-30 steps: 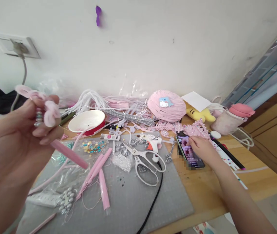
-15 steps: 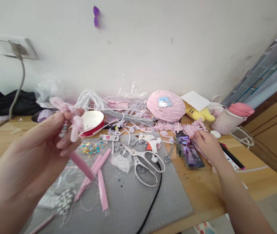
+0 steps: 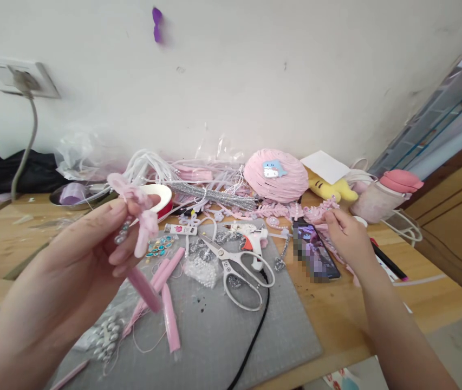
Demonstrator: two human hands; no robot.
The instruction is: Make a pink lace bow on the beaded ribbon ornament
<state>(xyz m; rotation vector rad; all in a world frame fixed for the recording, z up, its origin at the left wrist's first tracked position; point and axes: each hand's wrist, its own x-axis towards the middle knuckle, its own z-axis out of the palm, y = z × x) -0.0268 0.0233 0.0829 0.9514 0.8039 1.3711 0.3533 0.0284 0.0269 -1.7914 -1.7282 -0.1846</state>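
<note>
**Above the cluttered desk: both hands holding pink pieces**

Head view: left hand (image 3: 68,254) is pinching a pink looped ornament (image 3: 147,232) between thumb and fingers, held up over the near-left side. Silver beads (image 3: 122,234) are hanging by the fingers; a pink tassel (image 3: 144,290) is dangling below, its join hidden. Right hand (image 3: 348,238) is pinching pink beaded trim (image 3: 319,212) between thumb and forefinger, just beside the phone (image 3: 318,252).

Just changed: right hand is coming off the phone and taking the trim; left hand is drifting inward with the ornament. Means both hands are now occupied with decorative pieces, likely for comparing, and neither is working the screen.

Grey mat (image 3: 218,352) is carrying the scissors (image 3: 233,265), spread open, plus a glue gun (image 3: 257,241) and a pearl bag (image 3: 202,271). Pink yarn ball (image 3: 275,184) is sitting behind, near the wall.
</note>
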